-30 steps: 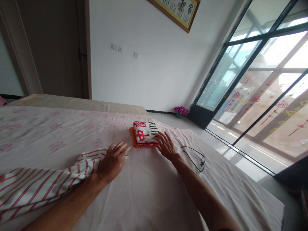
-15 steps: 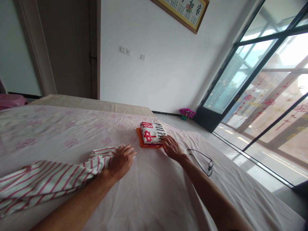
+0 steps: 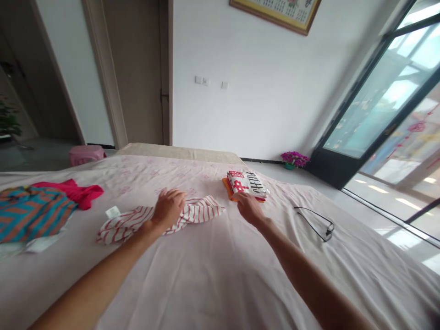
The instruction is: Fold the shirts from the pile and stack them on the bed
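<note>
My left hand [image 3: 169, 207] rests over the middle of a white garment with red stripes [image 3: 202, 211], its fingers loosely spread and slightly bent. The garment lies crumpled lengthwise on the bedsheet, with a white label at its left end. My right hand [image 3: 250, 208] is at the near edge of a small folded stack, its fingers apart and partly blurred. On top of that stack is a white folded cloth [image 3: 245, 183] with red and black characters; an orange folded cloth [image 3: 227, 187] shows beneath it.
Black-framed glasses [image 3: 321, 224] lie right of my right arm. At the left are a blue-and-orange striped garment [image 3: 37, 211] and a red garment [image 3: 84, 195]. Beyond the bed stand a pink stool [image 3: 85, 155] and a pot of purple flowers [image 3: 294, 159]. The pale sheet [image 3: 202, 275] is wrinkled.
My view has turned left, bringing the colourful garments into sight. The red-striped garment now reaches right of my left hand, toward the stack. My right hand has shifted to the stack's near edge.
</note>
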Action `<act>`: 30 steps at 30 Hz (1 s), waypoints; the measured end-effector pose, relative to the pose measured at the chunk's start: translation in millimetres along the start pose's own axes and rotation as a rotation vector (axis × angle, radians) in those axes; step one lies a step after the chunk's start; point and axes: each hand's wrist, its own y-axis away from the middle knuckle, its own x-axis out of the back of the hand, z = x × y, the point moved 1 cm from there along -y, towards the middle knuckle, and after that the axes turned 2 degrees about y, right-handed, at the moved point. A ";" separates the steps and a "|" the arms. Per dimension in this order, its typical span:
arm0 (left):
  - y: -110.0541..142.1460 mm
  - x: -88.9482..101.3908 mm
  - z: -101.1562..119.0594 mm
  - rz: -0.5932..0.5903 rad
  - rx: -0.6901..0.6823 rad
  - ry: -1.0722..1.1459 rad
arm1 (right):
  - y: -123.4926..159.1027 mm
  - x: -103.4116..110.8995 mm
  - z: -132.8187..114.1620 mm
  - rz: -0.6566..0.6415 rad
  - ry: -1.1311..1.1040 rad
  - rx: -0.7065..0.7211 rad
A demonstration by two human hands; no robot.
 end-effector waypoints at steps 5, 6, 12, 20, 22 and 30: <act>63.5 49.9 -102.9 -0.183 0.396 -0.224 | -16.2 -37.8 -60.1 -0.181 -0.169 0.033; 77.3 53.8 -116.2 -0.211 0.458 -0.233 | -18.4 -44.0 -65.7 -0.186 -0.175 -0.004; 128.7 56.8 -135.3 -0.070 0.385 0.005 | -4.2 -54.9 -78.7 -0.029 -0.118 -0.116; 136.3 75.3 -115.5 0.325 0.561 0.290 | 17.5 -51.9 -85.7 0.196 0.011 -0.180; 138.2 78.7 -111.9 0.321 0.541 0.320 | 15.7 -51.2 -85.3 0.205 0.013 -0.228; 138.7 75.3 -105.9 0.221 0.504 0.281 | 9.9 -54.8 -83.7 0.119 -0.003 -0.196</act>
